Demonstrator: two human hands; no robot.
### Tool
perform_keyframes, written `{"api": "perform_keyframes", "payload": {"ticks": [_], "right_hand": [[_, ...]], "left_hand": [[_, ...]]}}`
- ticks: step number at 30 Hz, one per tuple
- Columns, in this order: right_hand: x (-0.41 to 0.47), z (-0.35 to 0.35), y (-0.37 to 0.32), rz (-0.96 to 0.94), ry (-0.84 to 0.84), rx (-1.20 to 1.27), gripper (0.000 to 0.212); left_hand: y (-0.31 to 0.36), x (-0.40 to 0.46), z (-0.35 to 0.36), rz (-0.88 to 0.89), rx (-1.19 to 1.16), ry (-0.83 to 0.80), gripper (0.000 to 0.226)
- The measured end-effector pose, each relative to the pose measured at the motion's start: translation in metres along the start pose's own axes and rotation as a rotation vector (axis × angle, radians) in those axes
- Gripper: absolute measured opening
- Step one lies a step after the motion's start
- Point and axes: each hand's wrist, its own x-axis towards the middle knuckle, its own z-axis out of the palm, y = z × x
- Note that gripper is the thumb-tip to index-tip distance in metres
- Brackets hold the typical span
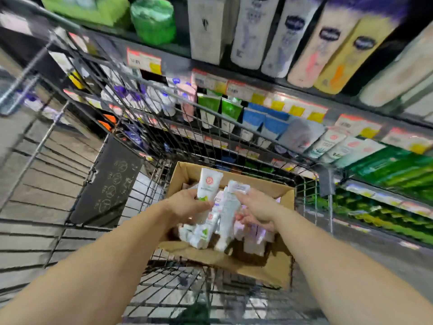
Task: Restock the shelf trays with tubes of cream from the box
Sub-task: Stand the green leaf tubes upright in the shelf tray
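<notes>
Nearest, both forearms reach into the wire trolley [112,127]. The left hand [187,205] grips a white tube [209,184] upright; at its 3 o'clock the right hand [257,207] closes round a blurred tube [230,207]. Both are over the cardboard box [276,261], where more tubes lie. This looks like the picking step; next, carry them to the shelf trays [339,144] at 1 o'clock.

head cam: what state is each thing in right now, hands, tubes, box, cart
left hand: grips an upright white tube over the box
right hand: holds a second, blurred tube
cardboard box: open, in the cart, tubes still inside
wire cart: parked against the shelves
shelf trays: already stocked with tubes
</notes>
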Motion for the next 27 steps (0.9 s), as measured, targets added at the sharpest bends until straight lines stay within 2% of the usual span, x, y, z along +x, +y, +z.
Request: {"api": "perform_keyframes", "payload": {"ticks": [2, 5, 6, 8, 11, 14, 20, 24, 27], "right_hand": [[-0.025, -0.013, -0.021, -0.096, 0.061, 0.186, 0.021], [-0.075, -0.039, -0.049, -0.245, 0.186, 0.307, 0.02], [-0.093, -0.049, -0.053, -0.287, 0.229, 0.321, 0.019], [-0.123, -0.071, -0.055, -0.349, 0.258, 0.358, 0.029], [-0.171, -0.105, -0.043, -0.352, 0.23, 0.412, 0.037], [-0.225, -0.148, -0.018, -0.412, 0.195, 0.506, 0.022], [-0.358, -0.281, 0.078, -0.515, 0.399, 0.613, 0.023], [-0.45, -0.369, 0.149, -0.589, 0.52, 0.829, 0.017], [-0.502, -0.423, 0.187, -0.641, 0.676, 0.86, 0.018]], "left_hand": [[0.031, -0.015, 0.015, 0.01, -0.088, -0.097, 0.008], [0.082, -0.036, 0.048, 0.101, -0.138, -0.199, 0.01], [0.099, -0.043, 0.061, 0.152, -0.14, -0.212, 0.012], [0.133, -0.056, 0.09, 0.254, -0.129, -0.222, 0.018], [0.18, -0.076, 0.139, 0.37, -0.146, -0.189, 0.021], [0.219, -0.095, 0.2, 0.452, -0.125, -0.238, 0.029], [0.289, -0.129, 0.379, 0.521, -0.06, -0.348, 0.014], [0.33, -0.153, 0.518, 0.561, -0.011, -0.445, 0.026], [0.354, -0.171, 0.6, 0.582, 0.005, -0.559, 0.026]]}}
